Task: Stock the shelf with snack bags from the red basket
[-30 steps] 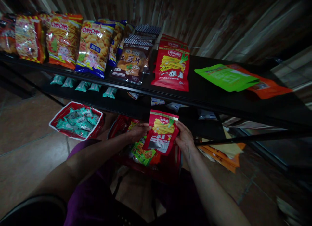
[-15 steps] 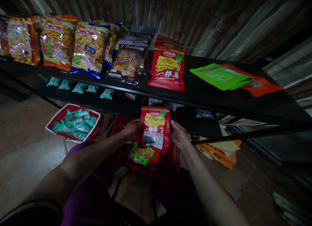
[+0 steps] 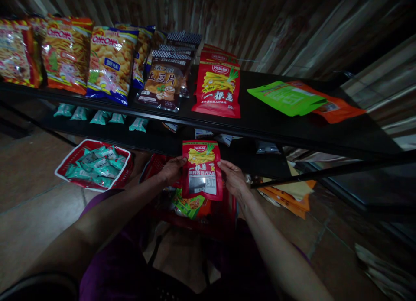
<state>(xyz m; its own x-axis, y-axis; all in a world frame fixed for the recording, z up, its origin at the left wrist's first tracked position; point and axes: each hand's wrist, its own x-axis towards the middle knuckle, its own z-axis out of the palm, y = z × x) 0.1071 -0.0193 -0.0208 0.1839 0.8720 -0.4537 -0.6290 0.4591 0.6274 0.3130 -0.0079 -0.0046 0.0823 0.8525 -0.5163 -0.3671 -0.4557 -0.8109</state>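
Note:
Between my two hands is a red snack bag [image 3: 202, 175] with yellow sticks and a green onion printed on it. My left hand [image 3: 173, 169] pinches its left edge, while my right hand [image 3: 232, 175] grips the right edge. The bag is held upright over a red basket [image 3: 159, 223], in which a green snack packet [image 3: 188, 205] and something orange lie. Above, on the black shelf [image 3: 260, 127], stand matching red snack bags [image 3: 217, 89], one in front of another.
Yellow and orange snack bags [image 3: 108, 67] and brown potato-chip bags [image 3: 162, 82] line the shelf's left. Green [image 3: 287, 98] and orange [image 3: 341, 110] pouches lie flat at right. A second basket [image 3: 61, 173] holds teal packets [image 3: 100, 164]. Orange packaging [image 3: 289, 199] lies on the floor.
The whole view has shifted a little, so the shelf goods appear slightly further left. Both hands keep hold of the red snack bag over the basket.

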